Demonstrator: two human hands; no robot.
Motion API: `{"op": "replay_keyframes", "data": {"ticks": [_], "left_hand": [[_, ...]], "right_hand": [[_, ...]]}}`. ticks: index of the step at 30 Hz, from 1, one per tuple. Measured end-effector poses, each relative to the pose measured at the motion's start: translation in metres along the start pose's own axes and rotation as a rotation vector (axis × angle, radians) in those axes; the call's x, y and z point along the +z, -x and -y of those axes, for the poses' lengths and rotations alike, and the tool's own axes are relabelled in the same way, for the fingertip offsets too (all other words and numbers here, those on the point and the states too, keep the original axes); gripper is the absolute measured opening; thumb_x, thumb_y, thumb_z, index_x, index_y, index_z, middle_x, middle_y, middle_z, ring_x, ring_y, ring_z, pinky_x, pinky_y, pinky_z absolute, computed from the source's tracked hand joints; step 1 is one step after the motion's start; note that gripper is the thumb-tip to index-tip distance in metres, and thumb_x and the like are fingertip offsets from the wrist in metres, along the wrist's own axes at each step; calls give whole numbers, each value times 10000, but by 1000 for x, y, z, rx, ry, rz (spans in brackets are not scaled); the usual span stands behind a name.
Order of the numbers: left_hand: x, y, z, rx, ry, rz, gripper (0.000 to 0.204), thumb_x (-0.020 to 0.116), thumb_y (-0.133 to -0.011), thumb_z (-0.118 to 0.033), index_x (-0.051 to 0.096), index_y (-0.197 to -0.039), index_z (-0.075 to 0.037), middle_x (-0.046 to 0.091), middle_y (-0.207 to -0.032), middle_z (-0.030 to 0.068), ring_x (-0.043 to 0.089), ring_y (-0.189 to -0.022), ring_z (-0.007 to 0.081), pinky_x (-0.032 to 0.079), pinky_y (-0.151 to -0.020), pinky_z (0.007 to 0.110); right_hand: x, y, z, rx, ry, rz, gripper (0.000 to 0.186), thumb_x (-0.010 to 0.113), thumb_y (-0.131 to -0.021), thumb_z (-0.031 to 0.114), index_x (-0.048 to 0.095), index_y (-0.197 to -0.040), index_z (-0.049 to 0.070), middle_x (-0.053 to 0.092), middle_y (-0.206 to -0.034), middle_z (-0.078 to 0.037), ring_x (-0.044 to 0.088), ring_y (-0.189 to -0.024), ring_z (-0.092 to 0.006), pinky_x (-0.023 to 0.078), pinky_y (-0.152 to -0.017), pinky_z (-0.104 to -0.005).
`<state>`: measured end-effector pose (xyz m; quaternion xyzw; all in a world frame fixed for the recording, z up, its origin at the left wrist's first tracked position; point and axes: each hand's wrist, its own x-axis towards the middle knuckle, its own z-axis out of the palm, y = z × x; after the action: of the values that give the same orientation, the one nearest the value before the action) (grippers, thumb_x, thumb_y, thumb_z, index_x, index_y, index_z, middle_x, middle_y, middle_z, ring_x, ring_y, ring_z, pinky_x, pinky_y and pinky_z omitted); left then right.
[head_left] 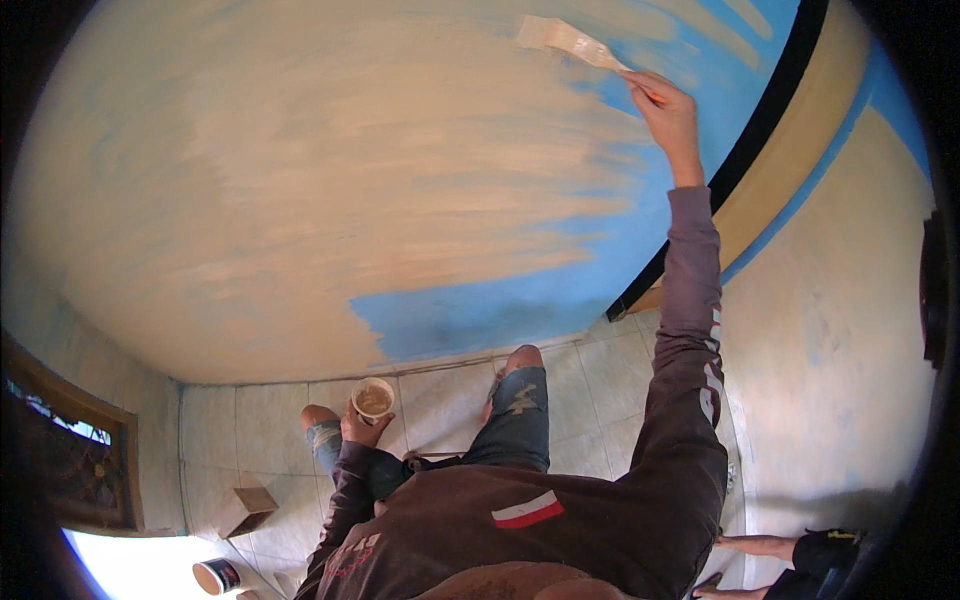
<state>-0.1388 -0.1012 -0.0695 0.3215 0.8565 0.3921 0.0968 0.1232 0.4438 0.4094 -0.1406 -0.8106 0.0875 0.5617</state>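
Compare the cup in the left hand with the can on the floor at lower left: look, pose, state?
The cup is pale and small, held upright in the left hand above the knees; its open top shows tan paint. The can is dark with a white rim, lies tipped on the floor tiles by the doorway, untouched, and its contents cannot be seen. Both are round, open-topped containers.

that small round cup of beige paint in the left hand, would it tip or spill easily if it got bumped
Probably yes. The small round cup of beige paint has no lid in view, so a tilt would likely slop paint out. It looks small, so probably light and easily knocked. The left hand grips it only from below, near the knee, which seems a modest hold.
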Motion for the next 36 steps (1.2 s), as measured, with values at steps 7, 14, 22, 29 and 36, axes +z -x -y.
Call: {"op": "replay_keyframes", "data": {"ticks": [7, 14, 22, 29, 36], "left_hand": [[-1, 0, 4, 30, 65, 17, 889, 950, -647, -471, 577, -1310, -10, 699, -1174, 196, 688, -1096, 369, 558, -921, 454], [2, -1, 4, 56, -2, -10, 905, 950, -646, -477, 570, -1321, -9, 702, -1168, 198, 690, -1091, 374, 559, -920, 455], [-3, -1, 0, 61, 62, -6, 891, 947, -650, -474, 576, -1316, -14, 695, -1181, 196, 680, -1104, 371, 545, -943, 458], [1, 0, 5, 13, 58, 6, 907, 950, -638, -498, 580, -1311, -16, 696, -1179, 196, 678, -1106, 372, 545, -945, 458], [1, 0, 1, 54, 52, 20, 908, 955, -648, -477, 565, -1327, -17, 701, -1176, 197, 688, -1097, 372, 563, -917, 460]], "right_hand": [[-72, 3, -23, 137, 68, -7, 236, 672, -1011, 163, 756, -1212, 71, 749, -1070, -23, 620, -858, -57, 509, -747, -209], [-17, -12, 50, 64, -204, 72, 249, 636, -1033, 185, 732, -1230, 67, 751, -1077, -31, 673, -953, -86, 515, -845, -239], [35, -20, 30, 3, -99, 76, 275, 625, -1035, 187, 723, -1260, 61, 760, -1023, -22, 553, -750, -43, 450, -650, -200], [-92, 6, -39, 405, 158, -8, 314, 659, -998, 225, 730, -1251, 54, 778, -1058, -62, 691, -918, -116, 534, -799, -275], [-113, 9, -9, 459, -10, -34, 323, 651, -1006, 224, 724, -1266, 47, 766, -1045, -20, 659, -888, -88, 510, -760, -229]]}}
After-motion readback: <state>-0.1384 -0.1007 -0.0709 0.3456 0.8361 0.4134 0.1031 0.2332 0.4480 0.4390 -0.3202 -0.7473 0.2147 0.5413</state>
